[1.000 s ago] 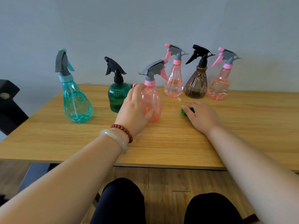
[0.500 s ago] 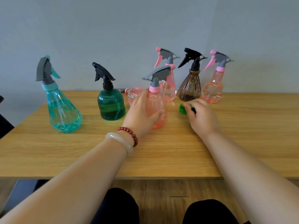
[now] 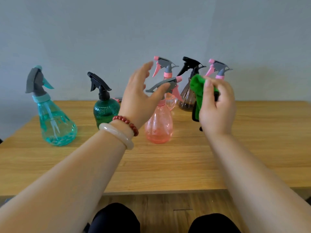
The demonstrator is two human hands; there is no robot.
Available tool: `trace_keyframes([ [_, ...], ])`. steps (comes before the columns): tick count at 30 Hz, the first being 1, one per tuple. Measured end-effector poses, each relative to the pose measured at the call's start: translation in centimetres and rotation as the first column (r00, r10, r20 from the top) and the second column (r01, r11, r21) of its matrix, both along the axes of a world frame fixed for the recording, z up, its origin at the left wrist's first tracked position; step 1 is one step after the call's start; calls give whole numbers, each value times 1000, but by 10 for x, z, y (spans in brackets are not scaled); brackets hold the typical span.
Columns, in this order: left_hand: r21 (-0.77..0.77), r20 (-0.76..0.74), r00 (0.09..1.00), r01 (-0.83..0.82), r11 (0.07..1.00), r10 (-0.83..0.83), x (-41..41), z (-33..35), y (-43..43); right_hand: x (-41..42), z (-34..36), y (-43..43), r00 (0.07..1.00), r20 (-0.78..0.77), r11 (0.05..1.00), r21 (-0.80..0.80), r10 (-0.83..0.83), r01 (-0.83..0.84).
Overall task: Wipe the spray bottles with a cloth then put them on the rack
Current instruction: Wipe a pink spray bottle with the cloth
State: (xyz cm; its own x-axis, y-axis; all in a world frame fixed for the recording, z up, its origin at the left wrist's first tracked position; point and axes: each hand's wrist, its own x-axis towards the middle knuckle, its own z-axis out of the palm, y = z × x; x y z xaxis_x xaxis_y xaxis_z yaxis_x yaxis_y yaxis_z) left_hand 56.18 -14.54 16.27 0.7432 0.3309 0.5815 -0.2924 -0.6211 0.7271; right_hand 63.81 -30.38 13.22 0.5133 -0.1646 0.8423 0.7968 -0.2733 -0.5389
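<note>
Wooden table (image 3: 252, 148): teal bottle (image 3: 55, 121), green bottle (image 3: 105, 110) left; brown bottle (image 3: 186, 98) behind cloth (image 3: 196, 86).

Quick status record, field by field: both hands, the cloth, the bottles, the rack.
left hand: open, raised beside the near pink bottle's sprayer
right hand: holds the green cloth above the table
near pink bottle: upright on table, ungripped
teal bottle: upright, far left
dark green bottle: upright, right of the teal one
rack: not in view

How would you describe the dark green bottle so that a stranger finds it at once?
Look at the left half of the wooden table. Right of the tall teal bottle stands the dark green bottle: squat, round-shouldered, with an all-black trigger head.
</note>
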Motion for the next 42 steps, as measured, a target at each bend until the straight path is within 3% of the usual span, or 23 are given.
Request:
trace_keyframes([
  [2,-40,-42,998,38,998,-40,8,3,-2,-2,19,9,992,122,1000,-22,11,-9],
  [5,-141,-18,997,66,988,-69,15,-6,-6,6,38,25,981,188,990,-139,50,-24],
  [9,-165,43,997,69,984,-63,18,-12,-8,15,31,40,977,-47,920,-331,206,-210],
  [16,-201,80,994,88,976,-73,21,-13,-11,7,18,48,944,-251,970,-56,215,-236],
  [24,-210,74,995,81,974,-67,22,-15,-9,-1,-4,32,882,-438,985,90,172,-148],
  [26,-210,77,995,83,974,-68,22,-15,-9,-4,0,28,916,-385,992,95,115,-84],
  [28,-218,88,994,86,972,-68,22,-15,-10,-3,14,28,986,-165,999,50,25,-17],
  [30,-225,99,993,90,970,-69,22,-15,-11,4,23,32,999,37,992,-122,38,-34],
  [32,-227,118,990,107,968,-82,22,-15,-11,12,19,39,992,53,931,-353,116,-90],
  [34,-221,126,987,124,967,-98,21,-15,-11,15,10,43,989,16,901,-416,144,-124],
  [39,-229,124,989,102,968,-75,21,-16,-12,8,1,50,990,-23,977,-163,137,-139],
  [42,-207,107,993,77,975,-56,23,-17,-9,-2,-2,46,964,-216,985,-34,156,-167],
])
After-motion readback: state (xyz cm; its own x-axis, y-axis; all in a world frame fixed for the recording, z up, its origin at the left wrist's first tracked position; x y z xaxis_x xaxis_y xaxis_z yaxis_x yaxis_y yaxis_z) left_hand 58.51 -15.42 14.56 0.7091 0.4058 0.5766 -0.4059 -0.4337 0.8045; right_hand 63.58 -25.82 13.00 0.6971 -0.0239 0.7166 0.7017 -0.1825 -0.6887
